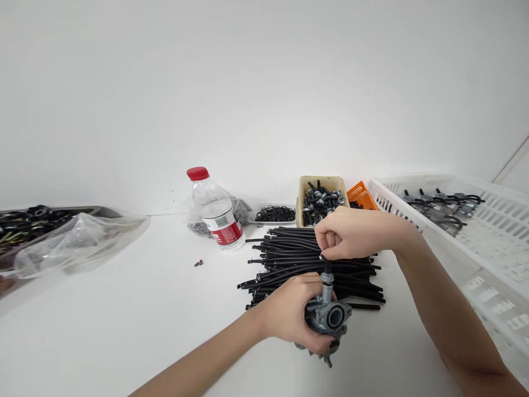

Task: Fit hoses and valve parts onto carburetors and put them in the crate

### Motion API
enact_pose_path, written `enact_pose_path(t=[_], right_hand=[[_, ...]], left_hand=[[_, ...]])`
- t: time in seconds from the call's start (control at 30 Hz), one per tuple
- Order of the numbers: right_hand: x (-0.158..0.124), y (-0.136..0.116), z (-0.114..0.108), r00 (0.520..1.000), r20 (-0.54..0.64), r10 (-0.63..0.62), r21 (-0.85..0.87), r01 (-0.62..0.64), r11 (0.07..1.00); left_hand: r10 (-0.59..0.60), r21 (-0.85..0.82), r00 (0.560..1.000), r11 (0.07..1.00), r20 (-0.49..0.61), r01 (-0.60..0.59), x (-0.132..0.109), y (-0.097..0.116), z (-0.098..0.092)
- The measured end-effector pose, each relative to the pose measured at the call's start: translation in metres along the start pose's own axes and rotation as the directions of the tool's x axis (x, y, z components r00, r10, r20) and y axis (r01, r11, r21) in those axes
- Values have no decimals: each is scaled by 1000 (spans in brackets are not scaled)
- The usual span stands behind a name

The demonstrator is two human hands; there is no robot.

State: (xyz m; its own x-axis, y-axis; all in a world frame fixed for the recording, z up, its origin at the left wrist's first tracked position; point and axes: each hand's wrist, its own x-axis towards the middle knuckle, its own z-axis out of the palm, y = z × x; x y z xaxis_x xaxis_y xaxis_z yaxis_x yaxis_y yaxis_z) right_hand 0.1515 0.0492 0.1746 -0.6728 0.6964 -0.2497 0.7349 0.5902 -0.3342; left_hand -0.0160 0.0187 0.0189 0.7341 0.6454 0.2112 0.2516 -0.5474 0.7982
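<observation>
A grey metal carburetor [335, 316] is held tilted over the front edge of a pile of black rubber hoses [285, 259]. My left hand [295, 309] is wrapped round its body from the left, with the thumb below the round bore. From the top of the carburetor rises a cap with a black rubber boot [328, 268]. Just above this boot my right hand [345, 234] is closed, its fingertips pinched together. A small dark bit shows at these fingertips, too small to name.
Behind the hoses stand a clear bottle [219, 212] with a red cap, a tray of black rings [275, 214], a beige bin [322, 181] of capped parts and an orange basket [362, 193]. A white crate [475, 242] holding several carburetors is at right; a plastic-covered tray [82, 237] is at left.
</observation>
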Motion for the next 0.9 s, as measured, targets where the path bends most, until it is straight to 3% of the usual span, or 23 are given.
enact_pose_path(t=[0.23,0.47,0.9], right_hand=[[1,2,0,997,73,18,-17,-17,1000],[3,6,-1,992,115,-59,54,53,997],[11,6,5,996,86,-18,23,16,1000]], left_hand=[[18,-5,1000,1000,4,-18,1,-2,1],[17,-7,1000,1000,-1,-17,1,0,0],[-4,52,1000,999,17,3,0,-3,-1]])
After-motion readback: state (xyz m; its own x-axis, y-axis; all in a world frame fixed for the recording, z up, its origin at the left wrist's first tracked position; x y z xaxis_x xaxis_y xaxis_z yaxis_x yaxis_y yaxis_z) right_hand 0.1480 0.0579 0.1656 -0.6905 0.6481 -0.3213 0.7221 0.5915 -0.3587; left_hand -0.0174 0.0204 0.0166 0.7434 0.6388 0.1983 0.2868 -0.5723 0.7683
